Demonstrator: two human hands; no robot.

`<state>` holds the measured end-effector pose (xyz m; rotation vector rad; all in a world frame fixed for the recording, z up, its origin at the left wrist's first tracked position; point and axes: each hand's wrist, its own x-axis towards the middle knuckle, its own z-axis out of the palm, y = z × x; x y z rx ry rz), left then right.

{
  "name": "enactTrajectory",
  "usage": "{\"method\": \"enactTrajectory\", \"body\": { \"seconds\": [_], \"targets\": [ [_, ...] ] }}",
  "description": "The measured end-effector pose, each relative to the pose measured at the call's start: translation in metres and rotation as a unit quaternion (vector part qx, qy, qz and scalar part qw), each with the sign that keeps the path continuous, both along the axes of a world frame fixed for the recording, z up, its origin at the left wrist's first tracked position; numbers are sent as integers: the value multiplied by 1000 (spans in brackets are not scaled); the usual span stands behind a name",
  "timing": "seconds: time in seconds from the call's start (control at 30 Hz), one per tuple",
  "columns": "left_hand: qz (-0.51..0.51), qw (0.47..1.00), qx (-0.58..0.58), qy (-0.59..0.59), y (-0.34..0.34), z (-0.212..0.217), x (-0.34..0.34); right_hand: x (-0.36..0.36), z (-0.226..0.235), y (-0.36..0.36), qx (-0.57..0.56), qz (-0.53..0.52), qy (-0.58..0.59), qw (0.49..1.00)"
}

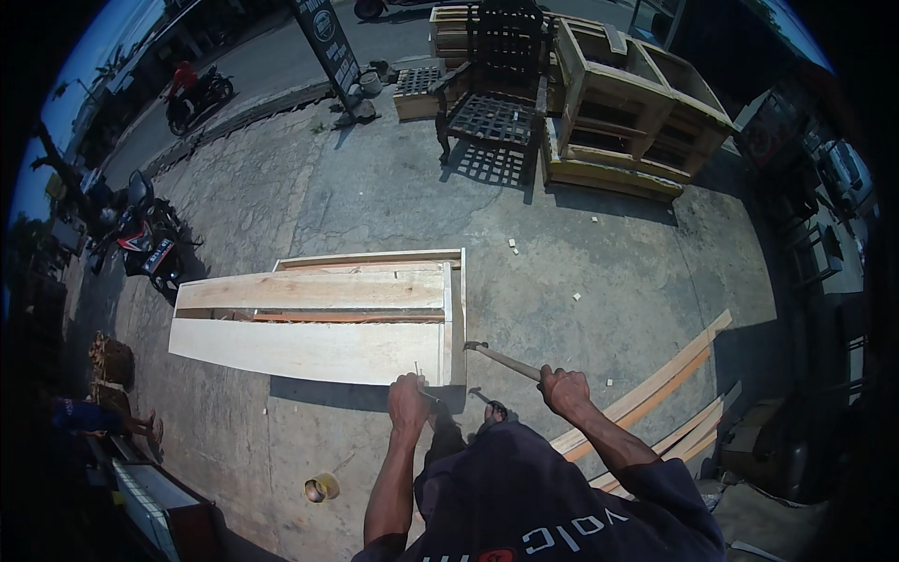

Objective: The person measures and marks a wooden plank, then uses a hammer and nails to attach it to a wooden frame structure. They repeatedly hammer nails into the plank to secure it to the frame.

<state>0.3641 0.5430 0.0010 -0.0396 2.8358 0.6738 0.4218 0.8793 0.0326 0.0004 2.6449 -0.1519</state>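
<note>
My right hand (566,390) is wrapped round the wooden handle of a hammer (510,362). The hammer's dark head points left, close to the right end of a long, pale wooden frame (309,348) lying on the ground. At that frame's near edge, by its right corner, my left hand (407,401) is closed. A thin nail (417,369) stands up just beyond its fingertips, over the near board. Another thin nail-like piece sticks out from the right side of the fist. Two wide boards with a gap between them make up the frame's top, and a small peg-like piece stands on the far board.
Loose wooden strips (655,384) lie to my right. A small yellow tin (321,487) stands at the lower left. Farther off are a dark lattice chair (492,117), a wooden cabinet frame (637,103) and a parked motorcycle (150,234). A person's legs (131,426) show at left.
</note>
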Motion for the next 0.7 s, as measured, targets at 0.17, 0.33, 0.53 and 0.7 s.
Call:
{"method": "enactTrajectory", "body": {
  "seconds": [0.17,0.33,0.53,0.7],
  "targets": [
    [-9,995,-92,28,-7,-11,-33,-30,-1,1,18,48,54,997],
    [-17,993,-116,20,2,-16,-34,-14,2,-10,-23,-29,86,996],
    [-12,993,-117,-10,6,-10,-36,42,5,-39,-115,-136,124,976],
    [-33,988,-148,-32,7,-8,-41,63,6,-50,-162,-187,111,963]
  ]
}}
